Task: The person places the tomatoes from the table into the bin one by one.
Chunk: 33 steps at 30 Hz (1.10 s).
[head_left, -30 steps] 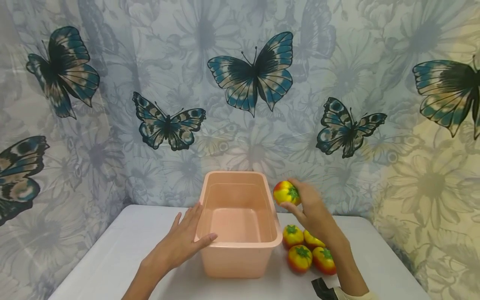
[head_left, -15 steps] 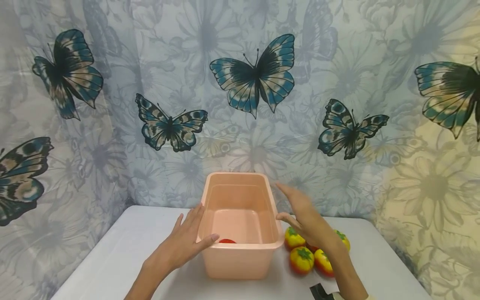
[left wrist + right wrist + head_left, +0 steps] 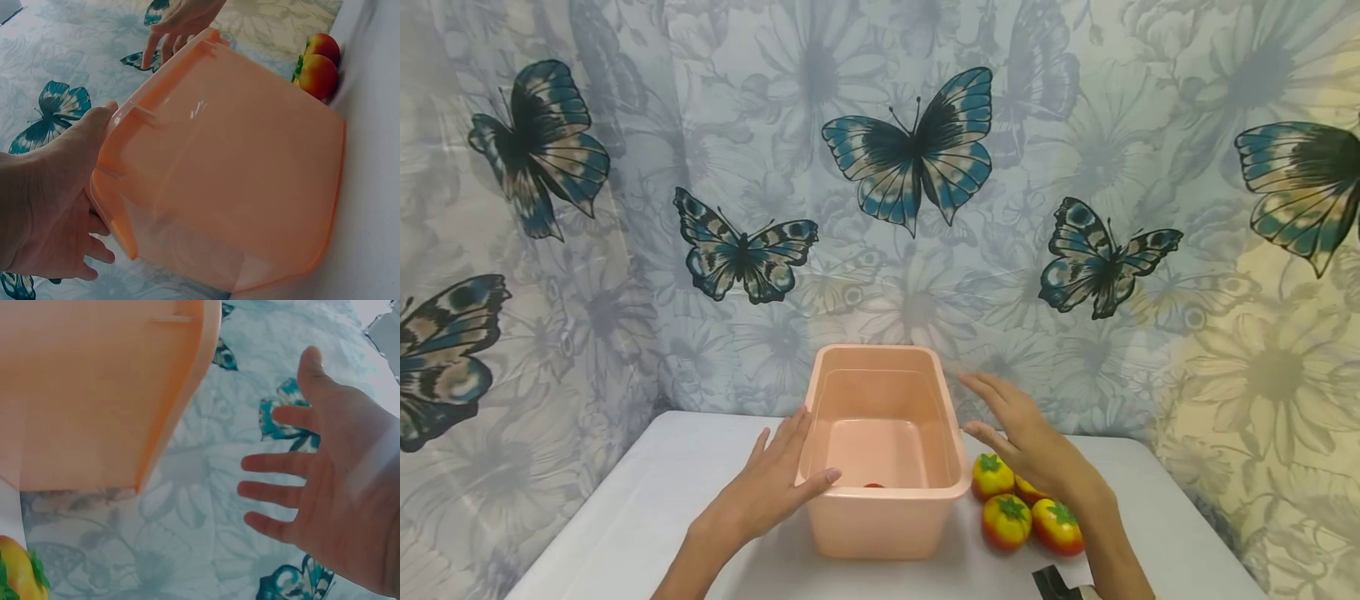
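A peach-coloured plastic tub (image 3: 887, 525) stands on the table. My left hand (image 3: 767, 483) rests on its left rim, thumb over the front corner, fingers straight along the side; in the left wrist view the hand (image 3: 62, 194) touches the rim of the tub (image 3: 237, 169). A sliver of a red thing (image 3: 873, 485) shows inside, mostly hidden by the front wall. Right of the tub my right hand (image 3: 1037, 442) hovers with spread fingers and holds nothing; the right wrist view shows its empty palm (image 3: 344, 475). Beneath it lie several red-and-yellow fruits with green tops (image 3: 1006, 522).
The white table (image 3: 700, 467) reaches back to a patterned cloth with butterflies (image 3: 917, 154). A black strap piece (image 3: 1051, 582) shows at the right wrist. In the left wrist view, red fruits (image 3: 317, 76) lie beyond the tub.
My right hand has let go of the fruit it held and is now empty beside the tub. A bit of red now shows inside the tub. My left hand has stayed on the rim.
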Available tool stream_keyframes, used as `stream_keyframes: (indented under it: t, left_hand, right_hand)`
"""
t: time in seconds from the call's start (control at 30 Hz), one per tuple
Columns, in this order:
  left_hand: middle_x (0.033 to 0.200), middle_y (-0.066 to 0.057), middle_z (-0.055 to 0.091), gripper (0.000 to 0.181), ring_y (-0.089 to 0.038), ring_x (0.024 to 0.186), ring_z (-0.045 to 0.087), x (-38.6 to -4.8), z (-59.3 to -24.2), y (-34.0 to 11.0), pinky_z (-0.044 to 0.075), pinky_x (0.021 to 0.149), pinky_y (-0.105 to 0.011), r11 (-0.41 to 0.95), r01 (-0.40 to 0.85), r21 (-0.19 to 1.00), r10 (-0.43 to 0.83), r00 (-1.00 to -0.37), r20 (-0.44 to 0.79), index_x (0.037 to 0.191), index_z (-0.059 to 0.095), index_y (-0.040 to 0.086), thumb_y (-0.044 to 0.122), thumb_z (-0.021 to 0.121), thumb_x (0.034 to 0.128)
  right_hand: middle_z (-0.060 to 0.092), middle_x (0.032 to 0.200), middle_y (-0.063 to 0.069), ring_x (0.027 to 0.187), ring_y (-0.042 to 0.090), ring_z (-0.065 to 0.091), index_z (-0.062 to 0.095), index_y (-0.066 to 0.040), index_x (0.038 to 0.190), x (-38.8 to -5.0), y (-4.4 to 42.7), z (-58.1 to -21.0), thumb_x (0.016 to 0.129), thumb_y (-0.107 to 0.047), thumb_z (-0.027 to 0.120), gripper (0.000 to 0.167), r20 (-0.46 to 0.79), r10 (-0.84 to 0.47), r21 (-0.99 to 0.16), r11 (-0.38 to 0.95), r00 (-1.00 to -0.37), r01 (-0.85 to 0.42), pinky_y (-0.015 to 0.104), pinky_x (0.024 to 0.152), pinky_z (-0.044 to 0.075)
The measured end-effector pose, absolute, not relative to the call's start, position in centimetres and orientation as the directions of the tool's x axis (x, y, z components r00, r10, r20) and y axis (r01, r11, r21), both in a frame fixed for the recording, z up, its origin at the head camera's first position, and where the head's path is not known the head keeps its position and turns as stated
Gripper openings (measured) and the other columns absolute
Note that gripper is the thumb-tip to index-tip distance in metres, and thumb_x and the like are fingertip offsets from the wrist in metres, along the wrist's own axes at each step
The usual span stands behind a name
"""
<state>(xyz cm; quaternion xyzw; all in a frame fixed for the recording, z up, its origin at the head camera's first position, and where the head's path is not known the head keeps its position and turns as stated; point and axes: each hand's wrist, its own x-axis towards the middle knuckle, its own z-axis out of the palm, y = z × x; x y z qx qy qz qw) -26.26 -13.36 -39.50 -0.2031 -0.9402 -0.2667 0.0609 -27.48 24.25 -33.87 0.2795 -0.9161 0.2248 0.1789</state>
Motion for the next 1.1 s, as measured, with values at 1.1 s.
stream_keyframes:
  t: [1.1]
  left_hand:
    - [0.177, -0.013, 0.011, 0.099, -0.034, 0.165, 0.012, -26.0, -39.3, -13.3, 0.003, 0.131, -0.066, 0.766, 0.404, 0.500, 0.347, -0.915, 0.207, 0.167, 0.014, 0.004, 0.066, 0.052, 0.1011]
  right_hand:
    - [0.033, 0.166, 0.031, 0.148, 0.061, 0.029, 0.027, -0.010, 0.166, -26.1, 35.3, -32.4, 0.109, -0.040, 0.054, 0.070, 0.286, -0.249, -0.452, 0.817, -0.925, -0.359, 0.084, 0.108, 0.027]
